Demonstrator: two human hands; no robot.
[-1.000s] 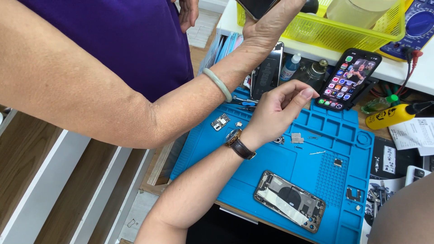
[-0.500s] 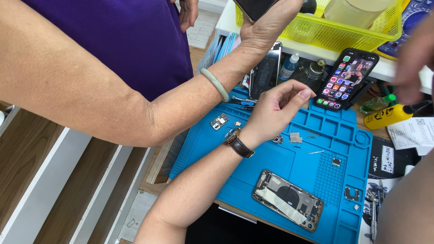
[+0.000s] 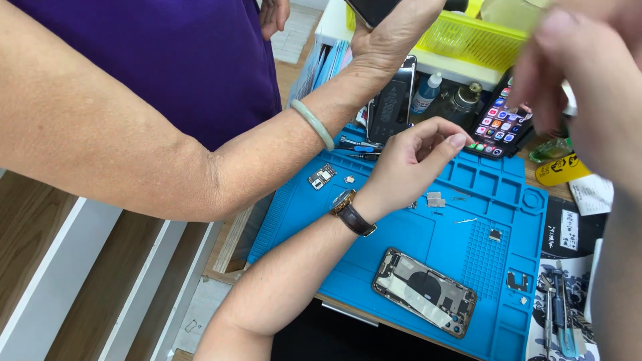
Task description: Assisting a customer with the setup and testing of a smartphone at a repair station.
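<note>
Wooden slats and white boards [image 3: 80, 281] fill the lower left, under a bare arm in a purple shirt [image 3: 174, 60] that crosses the frame. That arm belongs to another person; it wears a pale green bangle [image 3: 314, 124], and its hand [image 3: 394, 33] grips a dark phone [image 3: 371, 10] at the top edge.

Right of the slats lies a blue repair mat [image 3: 401, 241] on the desk. Near its upper left corner sit a small metal part [image 3: 322, 176] and a tiny chip [image 3: 349, 179]. The wearer's left hand [image 3: 414, 164], a watch [image 3: 351, 210] on its wrist, hovers over the mat's upper middle; thumb and forefinger are curled close together, the other fingers loosely bent. Whether anything is pinched there cannot be told. Just behind it a black phone panel [image 3: 391, 100] stands propped upright, with a small white bottle [image 3: 428, 93] beside it.

Small shields [image 3: 435, 198] lie just right of the left hand. Below them, near the mat's front edge, an opened phone body [image 3: 424, 292] lies face down, tilted, innards showing. A lit phone [image 3: 500, 124] leans at the mat's far edge under a yellow basket [image 3: 468, 40].

At far right the right hand [image 3: 575, 73] is raised, close to the camera and blurred; its grip cannot be told. A yellow tool [image 3: 558, 170] and tweezers [image 3: 558, 321] lie beyond the mat.
</note>
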